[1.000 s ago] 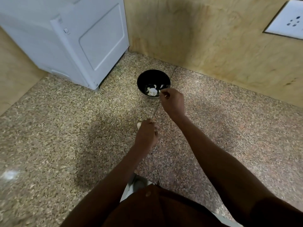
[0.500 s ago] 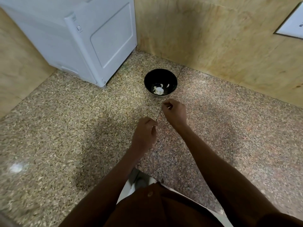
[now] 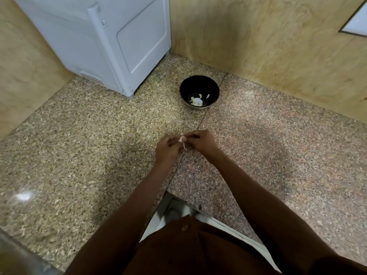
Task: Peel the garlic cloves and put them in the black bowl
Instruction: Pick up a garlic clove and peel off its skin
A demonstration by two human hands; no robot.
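Observation:
The black bowl [image 3: 199, 84] stands on the granite counter near the back corner, with several pale peeled garlic cloves [image 3: 197, 101] lying in its bottom. Nearer to me, my left hand [image 3: 167, 149] and my right hand [image 3: 201, 141] meet over the counter seam. Both pinch one pinkish garlic clove [image 3: 181, 139] between their fingertips, and a thin strip of skin hangs down from it. The hands hide most of the clove. They are well short of the bowl, a little to its front left.
A white appliance [image 3: 111, 38] stands on the counter at the back left, close to the bowl. Tan stone walls [image 3: 268, 36] close in the corner behind and at the left. The counter's front edge [image 3: 198, 207] runs just before my body.
My right hand has drawn back from the bowl to meet my left hand. Both hands now hold the clove together, nearer to me. The view has tilted, so the bowl sits farther away.

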